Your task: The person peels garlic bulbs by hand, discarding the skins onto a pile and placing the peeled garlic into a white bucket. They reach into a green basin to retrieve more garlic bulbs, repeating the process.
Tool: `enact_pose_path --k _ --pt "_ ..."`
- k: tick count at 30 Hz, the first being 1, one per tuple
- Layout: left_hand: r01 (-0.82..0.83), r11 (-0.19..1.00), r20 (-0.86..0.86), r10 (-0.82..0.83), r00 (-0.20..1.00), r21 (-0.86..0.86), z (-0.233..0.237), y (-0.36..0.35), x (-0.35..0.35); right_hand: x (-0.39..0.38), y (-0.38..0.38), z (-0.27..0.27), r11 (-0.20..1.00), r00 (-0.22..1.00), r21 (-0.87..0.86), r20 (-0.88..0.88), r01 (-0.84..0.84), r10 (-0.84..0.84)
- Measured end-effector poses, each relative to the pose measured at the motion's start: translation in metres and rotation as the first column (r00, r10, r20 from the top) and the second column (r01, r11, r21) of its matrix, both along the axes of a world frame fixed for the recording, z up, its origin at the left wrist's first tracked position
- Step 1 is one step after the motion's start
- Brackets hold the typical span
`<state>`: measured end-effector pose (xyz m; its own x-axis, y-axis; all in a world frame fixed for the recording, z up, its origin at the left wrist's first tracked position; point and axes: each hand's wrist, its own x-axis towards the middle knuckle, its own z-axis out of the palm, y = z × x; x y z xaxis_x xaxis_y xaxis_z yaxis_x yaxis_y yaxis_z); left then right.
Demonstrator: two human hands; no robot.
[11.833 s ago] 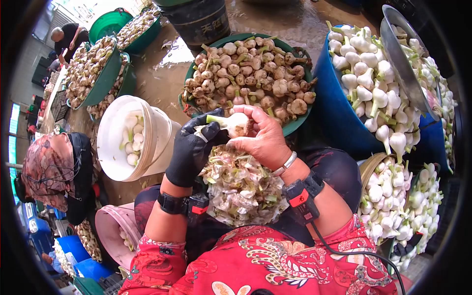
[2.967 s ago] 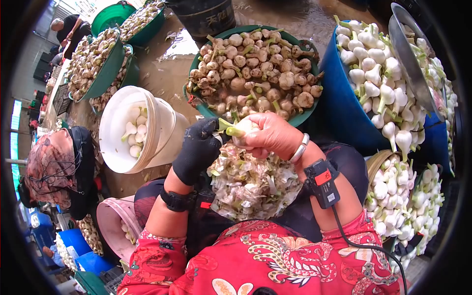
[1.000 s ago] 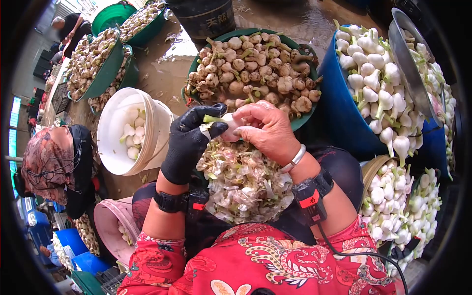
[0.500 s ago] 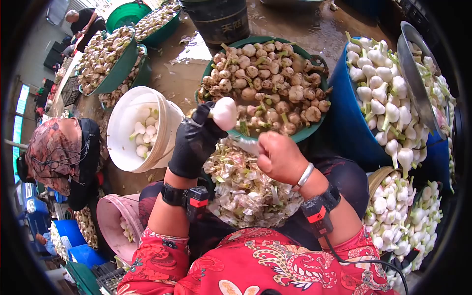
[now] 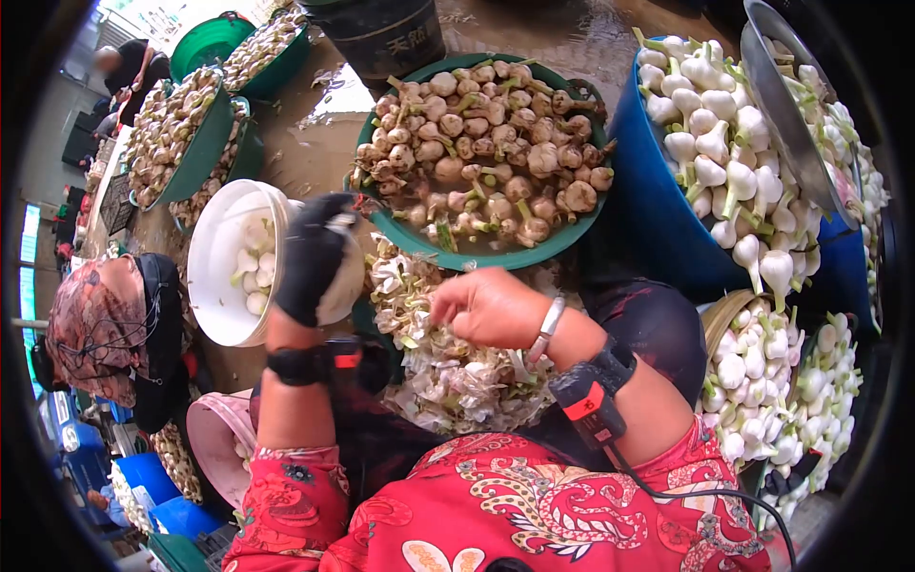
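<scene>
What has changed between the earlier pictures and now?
The black-gloved left hand has swung left towards the white plastic bucket; the white garlic bulb it held is no longer visible, so release is unclear. The bare right hand has let go of that bulb and lowered over the pale papery peelings. The round green basin stayed put.

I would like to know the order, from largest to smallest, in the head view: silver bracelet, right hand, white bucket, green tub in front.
1. Green tub
2. White bucket
3. Right hand
4. Silver bracelet
</scene>
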<state>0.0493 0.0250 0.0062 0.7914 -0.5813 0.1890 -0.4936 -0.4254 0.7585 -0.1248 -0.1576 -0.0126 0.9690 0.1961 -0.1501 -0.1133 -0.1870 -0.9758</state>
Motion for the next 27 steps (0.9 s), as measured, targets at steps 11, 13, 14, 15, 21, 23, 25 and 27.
enact_pose_path --k 11,13,14,15,21,23,25,27 --pt "0.349 0.367 -0.185 -0.412 0.892 0.862 -0.217 -0.162 0.013 0.012 -0.070 0.036 0.586 0.598 0.143 -0.062 0.798 -0.799" --pt "0.323 0.435 -0.146 -0.392 0.908 0.841 -0.221 -0.159 0.020 0.014 -0.073 0.037 0.577 0.589 0.139 -0.062 0.805 -0.806" --pt "0.300 0.496 -0.121 -0.360 0.925 0.815 -0.212 -0.155 0.022 0.014 -0.073 0.038 0.574 0.586 0.142 -0.062 0.806 -0.808" --pt "0.321 0.615 -0.132 -0.333 0.934 0.720 -0.204 -0.147 0.027 0.014 -0.073 0.039 0.555 0.572 0.163 -0.089 0.816 -0.815" --pt "0.067 0.965 -0.847 -0.256 0.465 -0.255 -0.076 -0.094 0.005 0.014 -0.052 0.010 0.762 0.762 0.012 -0.017 0.647 -0.647" --pt "0.019 0.926 -0.855 -0.357 0.377 -0.378 -0.019 -0.078 -0.024 0.015 -0.035 0.000 0.833 0.834 0.070 0.021 0.548 -0.551" --pt "0.030 0.914 -0.805 -0.371 0.462 -0.404 0.002 -0.061 -0.041 0.019 -0.021 0.002 0.794 0.856 0.344 -0.060 0.501 -0.514" --pt "-0.075 0.868 -0.774 -0.396 0.494 -0.492 0.015 -0.051 -0.058 0.021 -0.010 -0.005 0.771 0.847 0.422 0.014 0.477 -0.532"
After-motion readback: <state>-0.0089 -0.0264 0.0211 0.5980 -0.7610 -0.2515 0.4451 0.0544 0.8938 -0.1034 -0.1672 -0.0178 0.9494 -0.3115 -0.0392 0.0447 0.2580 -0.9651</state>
